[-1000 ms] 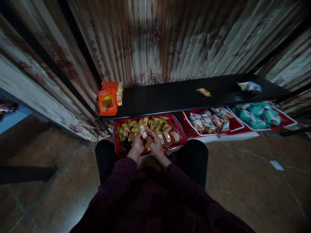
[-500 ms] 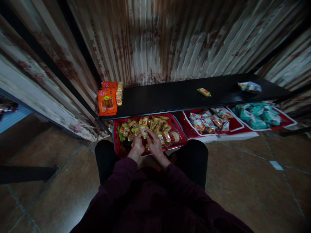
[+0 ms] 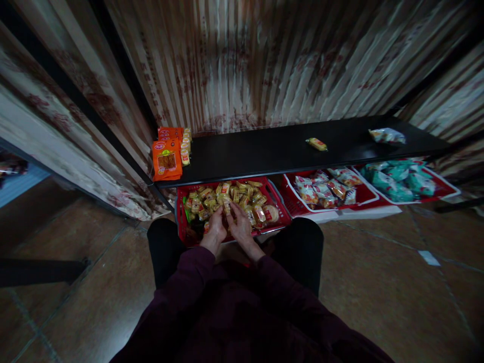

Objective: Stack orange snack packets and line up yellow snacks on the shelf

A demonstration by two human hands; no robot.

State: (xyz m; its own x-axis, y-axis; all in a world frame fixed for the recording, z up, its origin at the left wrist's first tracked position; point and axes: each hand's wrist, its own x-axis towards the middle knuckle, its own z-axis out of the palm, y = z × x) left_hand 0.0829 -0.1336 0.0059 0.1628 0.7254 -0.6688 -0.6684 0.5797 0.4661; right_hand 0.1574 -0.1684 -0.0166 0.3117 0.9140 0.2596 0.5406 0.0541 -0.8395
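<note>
Over a red basket (image 3: 182,222) of small wrapped snacks, my two hands come close together. Between their fingertips is a clear-wrapped yellow snack cake (image 3: 226,204). My left hand (image 3: 216,226) is closed on its left side, fingers pointing forward. On the other side my right hand (image 3: 240,224) grips it with fingers bent inward. Under and around both hands lie more wrapped yellow snacks (image 3: 242,194). A round pale pack (image 3: 271,213) rests in the basket's right part.
Above the basket runs a black shelf (image 3: 249,152). Orange snack packs (image 3: 166,160) stand at its left end, a yellow wrapped cake (image 3: 316,144) and a whitish pack (image 3: 387,135) further right. Beside my basket are red baskets of white-red packs (image 3: 323,191) and teal packs (image 3: 401,181).
Both hands have shifted slightly, with the snack cake turned more upright between the fingers and drawn a little toward me. The baskets and shelf items stay as they were.
</note>
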